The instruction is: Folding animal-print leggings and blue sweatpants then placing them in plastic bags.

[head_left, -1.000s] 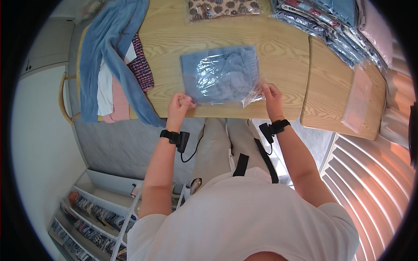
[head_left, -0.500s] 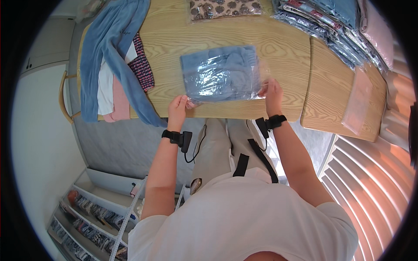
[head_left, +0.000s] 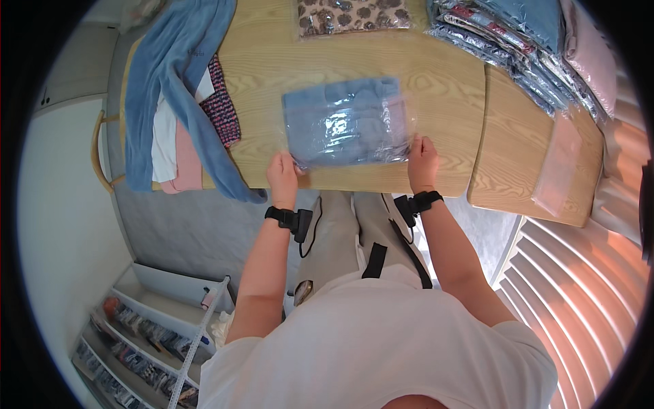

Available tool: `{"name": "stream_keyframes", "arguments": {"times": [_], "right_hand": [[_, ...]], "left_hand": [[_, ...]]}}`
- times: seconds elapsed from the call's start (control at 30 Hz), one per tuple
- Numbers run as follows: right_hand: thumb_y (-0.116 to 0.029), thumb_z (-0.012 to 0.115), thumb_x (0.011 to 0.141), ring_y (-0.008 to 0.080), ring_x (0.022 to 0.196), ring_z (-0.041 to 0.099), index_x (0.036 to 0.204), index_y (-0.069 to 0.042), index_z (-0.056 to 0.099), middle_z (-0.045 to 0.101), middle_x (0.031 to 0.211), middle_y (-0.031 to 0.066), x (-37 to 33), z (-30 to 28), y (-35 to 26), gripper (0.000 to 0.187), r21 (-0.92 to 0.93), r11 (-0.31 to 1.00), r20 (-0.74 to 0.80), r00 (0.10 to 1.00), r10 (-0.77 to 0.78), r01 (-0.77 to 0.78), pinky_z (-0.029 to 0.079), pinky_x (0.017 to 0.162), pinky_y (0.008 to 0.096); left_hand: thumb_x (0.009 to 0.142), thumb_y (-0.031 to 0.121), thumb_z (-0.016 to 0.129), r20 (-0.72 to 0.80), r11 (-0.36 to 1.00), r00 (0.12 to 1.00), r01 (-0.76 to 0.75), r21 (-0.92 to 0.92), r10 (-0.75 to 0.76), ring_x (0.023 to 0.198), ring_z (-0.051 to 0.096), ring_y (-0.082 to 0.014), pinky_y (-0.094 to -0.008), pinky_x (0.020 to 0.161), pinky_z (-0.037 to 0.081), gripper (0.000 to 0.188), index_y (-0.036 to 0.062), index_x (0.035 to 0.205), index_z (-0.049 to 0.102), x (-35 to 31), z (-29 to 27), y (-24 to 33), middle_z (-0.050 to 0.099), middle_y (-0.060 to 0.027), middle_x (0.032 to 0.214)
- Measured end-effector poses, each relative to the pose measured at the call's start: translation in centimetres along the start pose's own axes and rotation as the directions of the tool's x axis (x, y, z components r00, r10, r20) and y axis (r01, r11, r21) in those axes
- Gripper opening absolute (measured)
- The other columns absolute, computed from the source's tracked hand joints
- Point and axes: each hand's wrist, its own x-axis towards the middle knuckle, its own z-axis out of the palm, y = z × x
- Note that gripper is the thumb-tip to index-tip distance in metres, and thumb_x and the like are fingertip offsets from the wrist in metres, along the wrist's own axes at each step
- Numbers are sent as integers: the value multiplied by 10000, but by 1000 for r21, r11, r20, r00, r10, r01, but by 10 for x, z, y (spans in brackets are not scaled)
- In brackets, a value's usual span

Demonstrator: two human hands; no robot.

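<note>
A folded blue garment in a clear plastic bag (head_left: 344, 123) lies on the wooden table near its front edge. My left hand (head_left: 283, 178) is closed on the bag's near left corner. At the near right corner, my right hand (head_left: 424, 163) pinches the plastic with its fingers closed. The film shines with creases and bunches up at the near right. Its clear edge reaches a little past the garment on both sides.
Blue trousers (head_left: 180, 75) drape over white, pink and patterned clothes at the table's left. A bagged leopard-print garment (head_left: 353, 17) lies at the far edge. Stacked bagged clothes (head_left: 504, 48) stand at the far right, above flat plastic bags (head_left: 557, 167). Shelves (head_left: 150, 334) hold packed items, lower left.
Both hands have come slightly nearer to me and keep hold of the bag's near corners. The plastic now lies drawn further over the garment, which has shifted slightly toward me.
</note>
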Motion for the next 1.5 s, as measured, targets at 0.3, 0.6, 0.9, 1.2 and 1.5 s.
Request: {"name": "stream_keyframes", "arguments": {"times": [0.3, 0.6, 0.9, 1.2, 1.5], "right_hand": [[-163, 592, 832, 270, 965, 526, 1016, -81, 587, 580, 1063, 107, -28, 0, -27, 201, -122, 899, -58, 902, -429, 420, 400, 817, 419], [-278, 575, 859, 218, 1265, 402, 1253, -177, 525, 447, 1365, 36, -2, 40, -67, 410, -314, 508, 469, 597, -651, 802, 296, 1043, 416], [-329, 570, 860, 224, 1281, 382, 1255, -225, 531, 446, 1368, 40, 22, 37, -79, 410, -282, 384, 559, 476, -679, 879, 293, 1035, 452], [-404, 563, 846, 242, 1314, 332, 1320, -344, 453, 364, 1433, 9, 68, 37, -68, 490, -148, 221, 698, 260, -668, 964, 258, 1038, 529], [-432, 594, 806, 233, 1320, 320, 1302, -353, 475, 368, 1430, -9, 74, 48, -58, 516, -134, 284, 708, 293, -643, 949, 223, 1055, 534]], "left_hand": [[925, 153, 440, 52, 970, 984, 177, -169, -170, 545, 498, -110, -258, 513, 411, 284, -1, 693, 494, 11, -7, -27, 510, -43, 588], [889, 119, 498, -133, 968, 967, 197, -154, -218, 642, 558, -149, -288, 595, 450, 142, -10, 839, 530, -4, -5, 3, 580, -89, 735], [807, 201, 584, 587, 263, 590, -794, 549, 555, 1296, 354, -293, -491, 1022, 293, 488, 85, 1270, 482, 40, 27, 72, 438, -114, 1359], [787, 380, 579, 675, 229, 590, -802, 551, 443, 1350, 272, -279, -544, 1055, 217, 687, 128, 1388, 362, 73, 24, 45, 280, -90, 1477], [792, 453, 566, 724, 226, 609, -793, 566, 323, 1361, 240, -253, -551, 1054, 222, 714, 164, 1404, 335, 84, 27, 42, 261, -61, 1485]]}}
